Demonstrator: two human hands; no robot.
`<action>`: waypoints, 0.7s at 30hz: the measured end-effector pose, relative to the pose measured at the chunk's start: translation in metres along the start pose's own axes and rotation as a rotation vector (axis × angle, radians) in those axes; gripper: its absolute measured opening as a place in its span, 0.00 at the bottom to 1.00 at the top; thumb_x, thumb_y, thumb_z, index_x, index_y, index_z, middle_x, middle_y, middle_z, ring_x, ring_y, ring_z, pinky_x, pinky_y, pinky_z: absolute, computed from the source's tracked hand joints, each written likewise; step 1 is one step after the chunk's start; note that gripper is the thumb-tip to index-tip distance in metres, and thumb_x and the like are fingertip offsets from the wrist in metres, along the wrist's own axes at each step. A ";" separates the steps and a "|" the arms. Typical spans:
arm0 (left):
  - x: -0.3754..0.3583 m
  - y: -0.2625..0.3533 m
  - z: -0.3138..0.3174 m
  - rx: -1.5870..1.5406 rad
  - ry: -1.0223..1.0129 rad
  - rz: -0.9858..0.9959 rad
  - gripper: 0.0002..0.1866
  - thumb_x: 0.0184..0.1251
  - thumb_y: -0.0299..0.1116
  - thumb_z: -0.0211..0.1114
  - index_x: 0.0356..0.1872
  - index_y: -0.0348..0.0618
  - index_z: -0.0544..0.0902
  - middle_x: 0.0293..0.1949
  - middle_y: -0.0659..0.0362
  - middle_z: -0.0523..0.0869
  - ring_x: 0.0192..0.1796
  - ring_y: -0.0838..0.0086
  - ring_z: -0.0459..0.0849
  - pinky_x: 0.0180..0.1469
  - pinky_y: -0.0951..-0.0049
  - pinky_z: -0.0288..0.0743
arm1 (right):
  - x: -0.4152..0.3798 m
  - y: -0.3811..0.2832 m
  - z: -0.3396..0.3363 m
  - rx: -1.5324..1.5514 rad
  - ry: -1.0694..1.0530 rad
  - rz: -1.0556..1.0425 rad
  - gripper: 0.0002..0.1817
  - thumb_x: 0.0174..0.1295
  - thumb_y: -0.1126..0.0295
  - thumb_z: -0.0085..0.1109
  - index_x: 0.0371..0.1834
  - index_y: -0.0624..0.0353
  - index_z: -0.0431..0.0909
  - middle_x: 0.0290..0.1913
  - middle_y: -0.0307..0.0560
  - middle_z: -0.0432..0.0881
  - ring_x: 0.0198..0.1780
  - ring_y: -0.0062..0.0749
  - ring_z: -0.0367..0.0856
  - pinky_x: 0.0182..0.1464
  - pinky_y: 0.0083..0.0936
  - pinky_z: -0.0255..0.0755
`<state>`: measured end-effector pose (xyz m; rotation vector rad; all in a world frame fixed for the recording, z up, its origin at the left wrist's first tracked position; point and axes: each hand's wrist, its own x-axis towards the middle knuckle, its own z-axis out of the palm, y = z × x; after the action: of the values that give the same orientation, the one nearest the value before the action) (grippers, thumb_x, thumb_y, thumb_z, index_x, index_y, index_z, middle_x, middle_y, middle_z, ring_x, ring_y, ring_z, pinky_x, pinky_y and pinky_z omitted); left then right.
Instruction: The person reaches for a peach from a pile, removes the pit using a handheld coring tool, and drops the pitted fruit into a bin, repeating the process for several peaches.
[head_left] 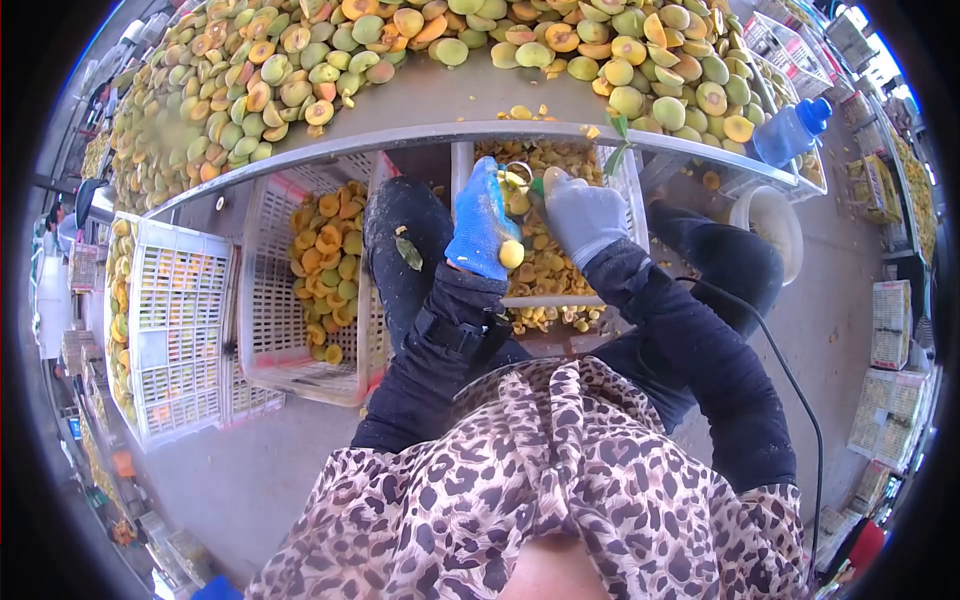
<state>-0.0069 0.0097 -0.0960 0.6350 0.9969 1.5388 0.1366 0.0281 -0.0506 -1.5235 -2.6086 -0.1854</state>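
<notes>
My left hand (478, 225), in a blue glove, is closed around a yellow peach piece (511, 253) that pokes out by the thumb side. My right hand (583, 215), in a grey glove, grips a small green-handled tool (538, 186). A curved metal loop (518, 170) shows at its tip, close to the left fingers. Both hands are over a white crate (627, 185) of yellow-green fruit scraps (545, 250) between my knees. Exactly how the tool meets the fruit is too small to tell.
A metal-edged table (400, 105) ahead bears a large heap of halved peaches (290, 70). To the left stands a crate (262, 290) with peach halves (330, 255). At right are a blue bottle (785, 135), a white bucket (775, 225) and a black cable (785, 360).
</notes>
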 end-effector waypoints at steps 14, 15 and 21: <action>-0.016 0.001 0.023 -0.355 0.137 0.031 0.08 0.73 0.36 0.51 0.43 0.46 0.75 0.34 0.61 0.79 0.38 0.74 0.80 0.42 0.72 0.77 | -0.008 0.002 -0.024 0.098 0.024 -0.063 0.10 0.64 0.61 0.53 0.33 0.55 0.72 0.23 0.46 0.81 0.26 0.43 0.83 0.27 0.36 0.76; -0.018 0.002 0.025 -0.459 0.187 -0.020 0.07 0.71 0.37 0.56 0.40 0.46 0.77 0.32 0.63 0.79 0.35 0.77 0.80 0.38 0.75 0.77 | -0.009 0.001 -0.017 -0.023 0.051 -0.046 0.07 0.63 0.65 0.53 0.33 0.55 0.72 0.24 0.43 0.81 0.25 0.40 0.84 0.27 0.34 0.76; -0.055 0.049 0.055 -0.185 0.380 0.260 0.05 0.67 0.33 0.61 0.35 0.45 0.76 0.28 0.65 0.77 0.27 0.81 0.77 0.30 0.80 0.75 | -0.001 0.054 0.022 0.071 -0.110 0.281 0.15 0.67 0.54 0.48 0.38 0.54 0.75 0.23 0.51 0.83 0.26 0.49 0.84 0.26 0.41 0.75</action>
<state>0.0253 -0.0297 -0.0195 0.3571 1.0647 2.0065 0.1832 0.0567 -0.0698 -1.8997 -2.4116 0.0167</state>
